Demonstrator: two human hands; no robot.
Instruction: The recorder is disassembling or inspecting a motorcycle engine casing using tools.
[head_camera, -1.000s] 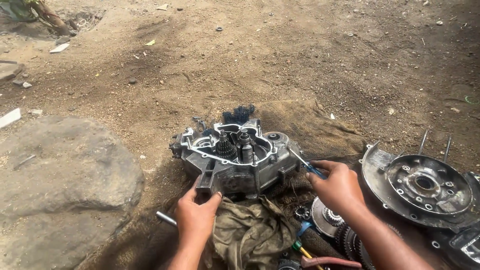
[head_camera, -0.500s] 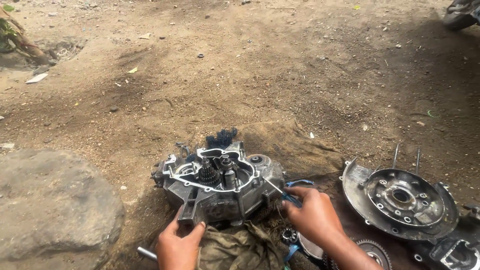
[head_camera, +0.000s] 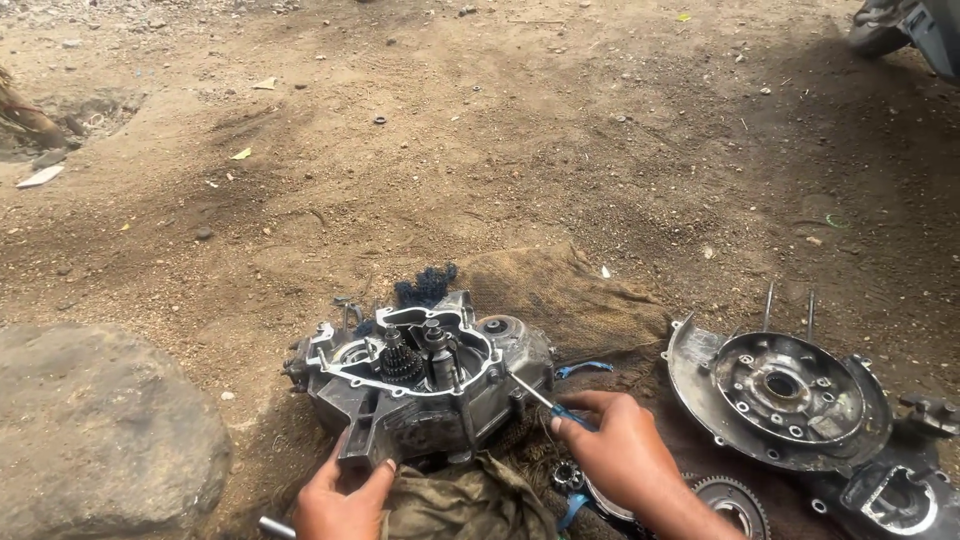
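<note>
Open engine case (head_camera: 420, 385) w/ gears showing, sitting on dirt ground (head_camera: 520, 150) at approx 6 o'clock of view, slightly left of ctr. Left hand (head_camera: 340, 500) at 7 o'clock of case, thumb and fingers spread narrow around its lower leg, touching metal, gripping it. Right hand (head_camera: 625, 455) at 4 o'clock of case, fingers curled tight on blue-handled screwdriver (head_camera: 545, 400), shaft angled up toward 10 o'clock, tip against case rim on rt side. Dirty olive rag (head_camera: 465, 505) just below case, between both wrists, touching case's lower edge. Burlap sack (head_camera: 570, 290) under and behind case, spreading toward 2 o'clock. Dark blue scrap (head_camera: 425, 285) at 12 o'clock of case, just beside it. Round engine cover (head_camera: 780, 395) w/ two upright studs at 3 o'clock, well apart from case, near right forearm. Toothed gear (head_camera: 735, 500) at 5 o'clock, just beside forearm, partly cut off by frame. Big grey rock (head_camera: 100, 430) at 9 o'clock, near case, not touching. Short metal rod (head_camera: 275, 525) at 7 o'clock, beside left wrist. Small blue-handled tool (head_camera: 585, 368) lying on sack just above right hand.
</note>
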